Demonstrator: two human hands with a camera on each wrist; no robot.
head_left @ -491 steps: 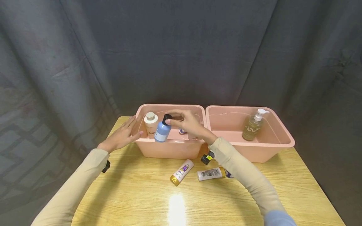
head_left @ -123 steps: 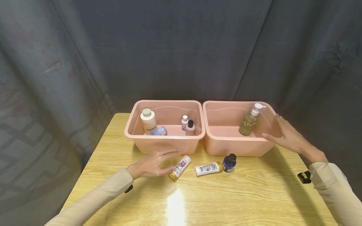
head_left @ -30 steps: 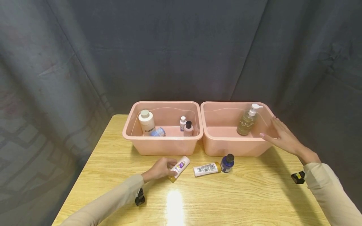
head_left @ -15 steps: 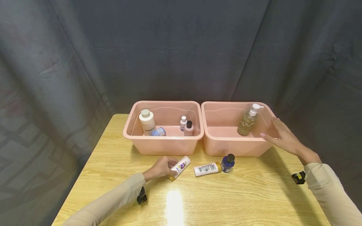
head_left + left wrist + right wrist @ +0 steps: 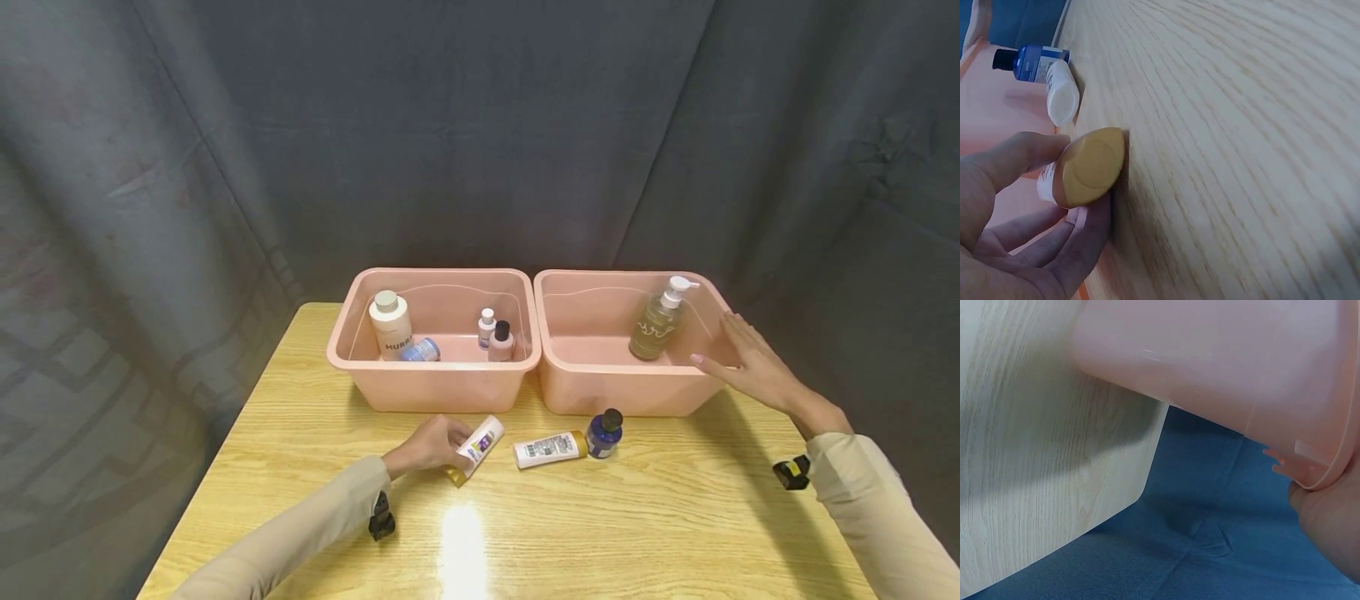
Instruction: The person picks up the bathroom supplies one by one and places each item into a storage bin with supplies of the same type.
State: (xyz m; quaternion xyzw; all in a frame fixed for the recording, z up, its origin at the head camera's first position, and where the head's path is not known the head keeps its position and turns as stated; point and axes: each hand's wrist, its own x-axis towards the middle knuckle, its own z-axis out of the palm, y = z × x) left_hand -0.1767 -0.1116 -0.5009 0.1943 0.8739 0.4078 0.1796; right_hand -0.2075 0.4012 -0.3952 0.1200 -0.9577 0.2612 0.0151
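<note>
Two pink bins stand side by side on the far part of the bench (image 5: pixel 600 533), a grey curtain (image 5: pixel 480 125) behind them. The left bin (image 5: pixel 435 392) holds a large white bottle (image 5: pixel 392 327), a light blue bottle (image 5: pixel 422 350) lying against its foot, and, at the right, a small white bottle (image 5: pixel 487 329) and a pink bottle (image 5: pixel 500 344) with a black cap. A pump bottle (image 5: pixel 652 331) leans in the right bin (image 5: pixel 622 393).

On the near side of the left bin, the left hand (image 5: pixel 430 443) is clamped on a white tube (image 5: pixel 482 444); the bin's front wall rises just beyond. To its right lie a second tube (image 5: pixel 547 450) and, beside that tube's gold end, a dark blue bottle (image 5: pixel 603 435). The right hand (image 5: pixel 759 375) rests on the right bin's right rim, thumb spread apart from the fingers.

The left wrist view shows the white tube's gold cap (image 5: pixel 1094 165) end-on, thumb on one side and fingers on the other; from the head, the hand hides part of the tube. The right wrist view alone shows a notched tab (image 5: pixel 1294 467) under the right bin's rim.
</note>
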